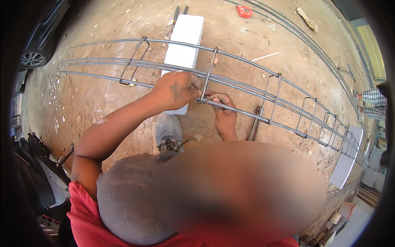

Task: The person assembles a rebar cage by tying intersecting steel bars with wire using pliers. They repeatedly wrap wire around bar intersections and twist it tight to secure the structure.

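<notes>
A long cage of steel reinforcing bars (247, 113) with rectangular stirrups runs across in front of me, left to right. My left hand (176, 89) is closed over the near bars, its fingers at the lower corner of one stirrup (208, 73); what they pinch is hidden. Just to the right, my right hand (225, 117) comes up from below with its fingers curled round the nearest bar, beside the same corner. Under the cage, a white block (187, 33) lies across the ground between my hands and the far side.
Pliers-like handles (176, 15) lie beyond the block, and a red tape measure (244, 11) lies farther right. More long bars (304, 35) stretch along the right. A pale block (347, 160) sits under the cage's right end. A car (35, 53) stands at far left; my shoe (168, 131) is below.
</notes>
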The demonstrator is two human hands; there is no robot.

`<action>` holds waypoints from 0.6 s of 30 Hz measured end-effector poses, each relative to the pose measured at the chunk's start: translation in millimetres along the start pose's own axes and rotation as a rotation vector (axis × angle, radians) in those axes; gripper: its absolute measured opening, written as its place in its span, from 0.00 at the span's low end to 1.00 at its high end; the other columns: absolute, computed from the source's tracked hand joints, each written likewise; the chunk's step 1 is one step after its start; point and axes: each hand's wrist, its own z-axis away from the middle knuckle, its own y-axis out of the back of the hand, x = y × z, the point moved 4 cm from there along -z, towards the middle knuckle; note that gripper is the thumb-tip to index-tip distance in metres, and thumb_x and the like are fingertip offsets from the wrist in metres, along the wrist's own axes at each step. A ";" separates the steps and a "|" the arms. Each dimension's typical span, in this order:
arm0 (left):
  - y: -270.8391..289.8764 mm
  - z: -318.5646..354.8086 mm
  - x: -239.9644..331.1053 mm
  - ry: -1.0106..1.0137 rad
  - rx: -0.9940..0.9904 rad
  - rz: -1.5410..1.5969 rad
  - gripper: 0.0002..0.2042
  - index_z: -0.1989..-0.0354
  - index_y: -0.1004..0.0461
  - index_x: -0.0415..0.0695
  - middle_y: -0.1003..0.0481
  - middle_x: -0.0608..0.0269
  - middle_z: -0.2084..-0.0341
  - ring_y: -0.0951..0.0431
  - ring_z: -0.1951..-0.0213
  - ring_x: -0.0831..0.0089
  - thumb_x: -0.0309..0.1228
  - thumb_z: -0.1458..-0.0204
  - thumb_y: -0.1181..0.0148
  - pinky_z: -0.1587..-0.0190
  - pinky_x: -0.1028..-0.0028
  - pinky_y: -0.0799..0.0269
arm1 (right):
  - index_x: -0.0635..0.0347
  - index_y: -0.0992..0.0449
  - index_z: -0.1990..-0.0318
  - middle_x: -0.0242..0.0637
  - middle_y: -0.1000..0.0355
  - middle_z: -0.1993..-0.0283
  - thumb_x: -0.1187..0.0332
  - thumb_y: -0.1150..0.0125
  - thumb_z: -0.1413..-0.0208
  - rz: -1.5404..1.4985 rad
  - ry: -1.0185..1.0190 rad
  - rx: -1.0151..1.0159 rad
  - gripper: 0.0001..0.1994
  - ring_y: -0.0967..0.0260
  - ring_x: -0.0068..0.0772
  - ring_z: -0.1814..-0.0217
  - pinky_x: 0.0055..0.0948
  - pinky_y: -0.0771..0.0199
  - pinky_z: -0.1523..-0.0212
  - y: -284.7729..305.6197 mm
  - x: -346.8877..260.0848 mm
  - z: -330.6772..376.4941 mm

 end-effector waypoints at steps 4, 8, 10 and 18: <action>-1.7 3.1 -4.5 0.067 -0.052 0.216 0.09 0.64 0.21 0.43 0.21 0.64 0.73 0.27 0.76 0.75 0.34 0.49 0.35 0.72 0.71 0.30 | 0.64 0.26 0.60 0.39 0.22 0.54 0.70 0.43 0.36 -0.016 0.039 0.024 0.06 0.29 0.24 0.55 0.27 0.29 0.50 -0.1 0.2 1.1; -0.7 13.2 -3.0 0.043 -0.046 0.329 0.10 0.62 0.23 0.43 0.21 0.68 0.71 0.30 0.77 0.79 0.31 0.50 0.32 0.73 0.75 0.32 | 0.65 0.23 0.60 0.36 0.21 0.60 0.71 0.42 0.37 0.068 0.020 0.052 0.06 0.28 0.22 0.60 0.24 0.28 0.55 2.5 -1.4 1.3; 2.8 16.6 -2.3 -0.014 -0.066 0.304 0.12 0.62 0.23 0.44 0.20 0.67 0.68 0.29 0.77 0.78 0.32 0.53 0.29 0.71 0.74 0.30 | 0.65 0.24 0.59 0.38 0.22 0.62 0.72 0.41 0.37 0.066 -0.009 0.055 0.05 0.29 0.23 0.62 0.24 0.28 0.58 3.6 -3.4 1.4; -8.7 14.9 -7.6 -0.117 0.117 -0.069 0.20 0.58 0.22 0.47 0.17 0.64 0.68 0.19 0.67 0.65 0.38 0.60 0.24 0.61 0.68 0.26 | 0.67 0.22 0.61 0.38 0.23 0.67 0.70 0.37 0.40 0.036 -0.001 0.083 0.07 0.28 0.25 0.68 0.25 0.27 0.66 3.9 -10.3 -7.5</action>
